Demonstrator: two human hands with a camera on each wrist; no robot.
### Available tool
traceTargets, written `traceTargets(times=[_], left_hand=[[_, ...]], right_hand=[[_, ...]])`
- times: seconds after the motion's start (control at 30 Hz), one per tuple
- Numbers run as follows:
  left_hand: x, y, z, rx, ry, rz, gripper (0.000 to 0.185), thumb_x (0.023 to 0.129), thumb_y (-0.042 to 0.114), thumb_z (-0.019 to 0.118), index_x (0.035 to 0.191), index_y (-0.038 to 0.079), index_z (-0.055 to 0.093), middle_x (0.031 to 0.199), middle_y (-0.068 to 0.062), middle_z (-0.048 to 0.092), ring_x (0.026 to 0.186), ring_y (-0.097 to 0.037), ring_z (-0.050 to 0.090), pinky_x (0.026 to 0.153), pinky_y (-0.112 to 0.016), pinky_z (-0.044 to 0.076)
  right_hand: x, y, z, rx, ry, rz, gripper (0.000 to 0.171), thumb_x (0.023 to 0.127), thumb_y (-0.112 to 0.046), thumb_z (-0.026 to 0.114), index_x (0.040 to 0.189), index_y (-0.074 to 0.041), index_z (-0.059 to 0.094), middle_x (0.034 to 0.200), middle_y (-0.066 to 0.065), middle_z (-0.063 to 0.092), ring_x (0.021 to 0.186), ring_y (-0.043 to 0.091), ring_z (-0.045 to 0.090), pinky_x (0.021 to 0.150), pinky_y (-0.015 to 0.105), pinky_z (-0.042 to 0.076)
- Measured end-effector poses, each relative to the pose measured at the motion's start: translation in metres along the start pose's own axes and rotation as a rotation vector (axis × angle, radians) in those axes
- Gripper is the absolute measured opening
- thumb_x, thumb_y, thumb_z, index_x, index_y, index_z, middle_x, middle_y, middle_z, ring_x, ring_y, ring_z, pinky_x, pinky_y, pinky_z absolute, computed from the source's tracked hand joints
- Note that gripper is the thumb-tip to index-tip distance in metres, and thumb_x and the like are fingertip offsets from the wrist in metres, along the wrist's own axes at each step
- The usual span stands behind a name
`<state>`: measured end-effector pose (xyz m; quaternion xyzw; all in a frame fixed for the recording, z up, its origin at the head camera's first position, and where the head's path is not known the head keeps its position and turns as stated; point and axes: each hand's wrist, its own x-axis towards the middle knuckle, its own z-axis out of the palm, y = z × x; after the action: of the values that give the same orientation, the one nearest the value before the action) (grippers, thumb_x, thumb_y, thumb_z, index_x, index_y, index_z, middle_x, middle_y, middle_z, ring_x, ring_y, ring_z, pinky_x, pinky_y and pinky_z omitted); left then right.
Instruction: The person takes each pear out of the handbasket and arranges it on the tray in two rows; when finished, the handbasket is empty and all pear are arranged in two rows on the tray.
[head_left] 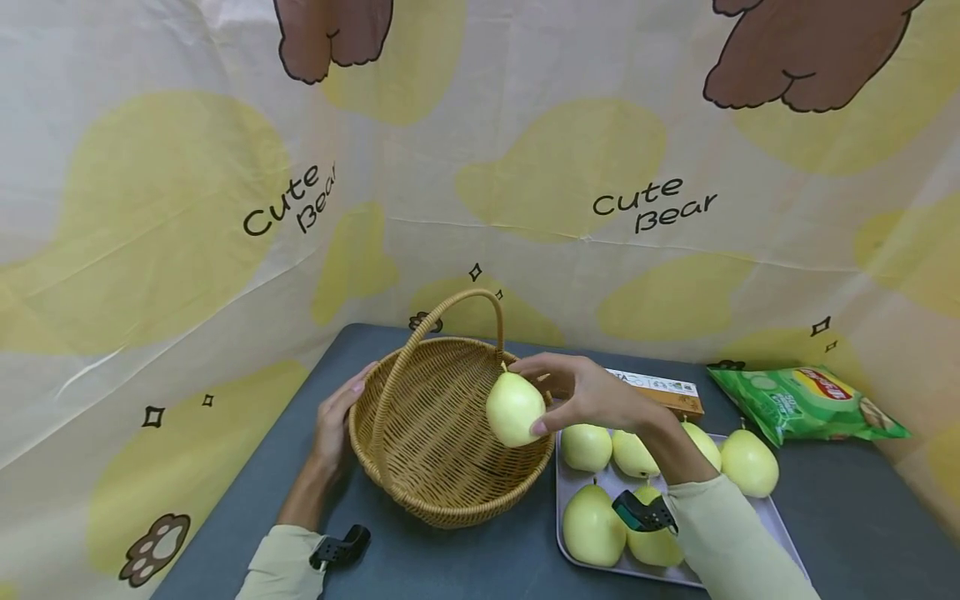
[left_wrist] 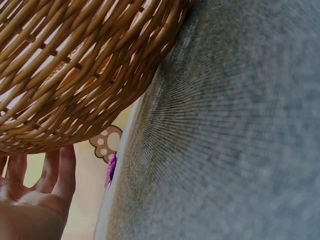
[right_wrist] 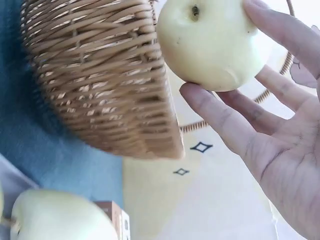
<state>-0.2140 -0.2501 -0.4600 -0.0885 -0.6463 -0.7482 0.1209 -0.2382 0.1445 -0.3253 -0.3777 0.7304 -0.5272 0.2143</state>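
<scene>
A round wicker basket [head_left: 450, 508] with an arched handle [head_left: 405, 350] stands tilted toward me, its visible inside bare woven cane. My left hand [head_left: 333, 425] rests against the basket's left outer side, fingertips near the rim; in the left wrist view the fingers of that hand [left_wrist: 42, 190] reach up to the weave, fairly straight. With thumb and fingers, my right hand [head_left: 585, 392] holds a pale yellow-green pear [head_left: 513, 410] in front of the basket's right rim. In the right wrist view the held pear [right_wrist: 210, 45] appears beside the basket wall [right_wrist: 100, 75].
Several more pears [head_left: 592, 525] lie on a light purple tray [head_left: 566, 554] at the right, partly covered by my right forearm. Behind the tray are a flat box [head_left: 663, 392] and a green chip bag [head_left: 810, 404]. A printed cloth [head_left: 525, 267] hangs behind the grey table [head_left: 405, 558].
</scene>
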Motion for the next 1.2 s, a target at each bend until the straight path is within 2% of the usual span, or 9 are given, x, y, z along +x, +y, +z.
traceTargets(times=[0.13,0.27,0.5,0.73,0.97,1.2], left_hand=[[0.000,-0.001,0.000,0.006,-0.007,-0.005,0.050,0.115,0.025,0.043,0.157,-0.003,0.047,0.162,-0.012,0.050,0.143,-0.010,0.054,0.113,-0.020,0.046],[0.001,-0.001,-0.001,0.020,-0.008,-0.010,0.050,0.115,0.026,0.043,0.158,-0.001,0.047,0.164,-0.018,0.045,0.142,-0.008,0.054,0.112,-0.018,0.046],[0.001,0.000,0.000,0.038,-0.007,-0.019,0.050,0.116,0.027,0.043,0.158,0.000,0.048,0.164,-0.019,0.044,0.142,-0.006,0.054,0.112,-0.017,0.046],[0.001,0.000,0.000,0.067,0.004,-0.016,0.051,0.115,0.029,0.043,0.158,0.001,0.049,0.164,-0.017,0.045,0.142,-0.002,0.052,0.113,-0.015,0.043],[0.000,0.001,0.000,0.062,0.004,-0.016,0.051,0.115,0.029,0.043,0.157,0.000,0.049,0.164,-0.019,0.045,0.141,-0.003,0.053,0.113,-0.015,0.044],[0.000,0.001,-0.001,0.061,0.008,-0.021,0.051,0.115,0.029,0.043,0.158,0.000,0.048,0.164,-0.018,0.045,0.139,-0.002,0.054,0.112,-0.015,0.044]], right_hand=[[-0.018,0.003,-0.004,0.025,0.046,0.004,0.072,0.085,-0.008,0.089,0.150,-0.010,0.058,0.144,0.015,0.062,0.130,0.035,0.062,0.103,0.044,0.059],[-0.034,0.007,-0.008,0.048,0.089,-0.018,0.069,0.085,-0.003,0.087,0.148,-0.007,0.059,0.146,0.019,0.059,0.128,0.031,0.064,0.100,0.045,0.061],[-0.070,0.012,-0.015,-0.021,0.173,0.005,0.069,0.088,-0.003,0.084,0.150,-0.011,0.057,0.149,0.014,0.058,0.131,0.028,0.061,0.097,0.043,0.062],[-0.103,0.019,-0.019,-0.041,0.219,0.038,0.074,0.089,0.000,0.083,0.155,-0.013,0.053,0.146,0.017,0.058,0.127,0.021,0.062,0.090,0.040,0.064],[-0.139,0.024,-0.026,-0.088,0.283,0.049,0.071,0.089,0.004,0.080,0.153,-0.010,0.054,0.145,0.010,0.061,0.127,0.018,0.063,0.092,0.031,0.061],[-0.171,0.029,-0.030,-0.059,0.322,0.072,0.071,0.091,0.010,0.075,0.156,-0.002,0.047,0.148,-0.004,0.058,0.122,0.015,0.067,0.088,0.034,0.064]])
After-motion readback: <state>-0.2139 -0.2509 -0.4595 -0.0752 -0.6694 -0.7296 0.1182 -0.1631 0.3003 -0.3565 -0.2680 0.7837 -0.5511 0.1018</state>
